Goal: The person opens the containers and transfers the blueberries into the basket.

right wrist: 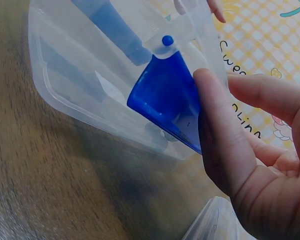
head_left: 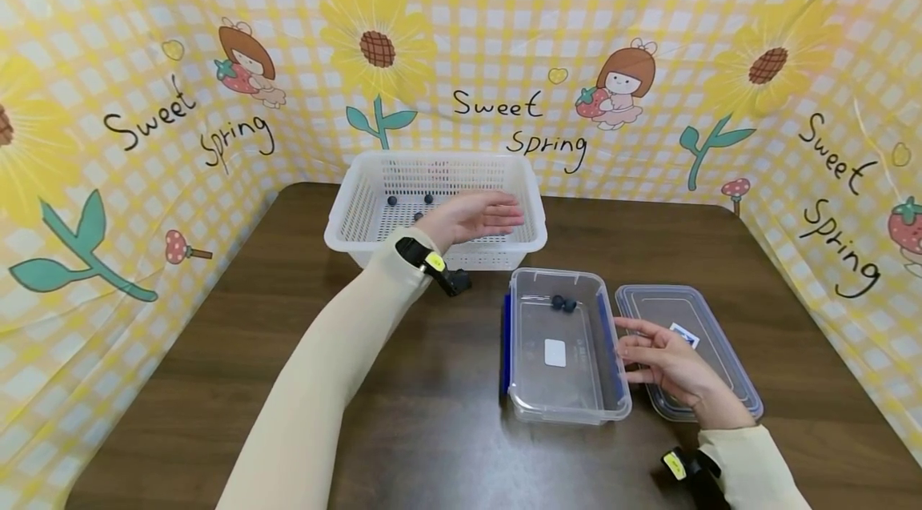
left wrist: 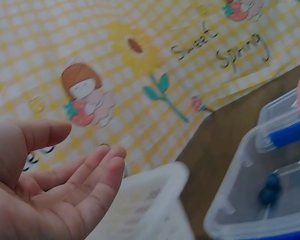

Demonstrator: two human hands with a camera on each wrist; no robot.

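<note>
My left hand (head_left: 478,218) is over the white perforated basket (head_left: 337,222), its fingers loosely extended. In the left wrist view its palm shows with nothing held. Several blueberries (head_left: 392,201) lie in the basket, partly hidden by the hand and wrist. My right hand (head_left: 666,362) is at the right side of a clear plastic food container (head_left: 533,390), fingertips at its rim and side. The right wrist view shows them against its blue side latch (right wrist: 167,95). Two blueberries (head_left: 564,303) sit inside the container near its far end.
The container's clear lid (head_left: 720,366) lies on the brown table (head_left: 425,422), partly under my right hand. Another blue latch (head_left: 507,342) hangs along the container's left side. Behind the table and at both sides hangs a yellow checked cloth (head_left: 461,30).
</note>
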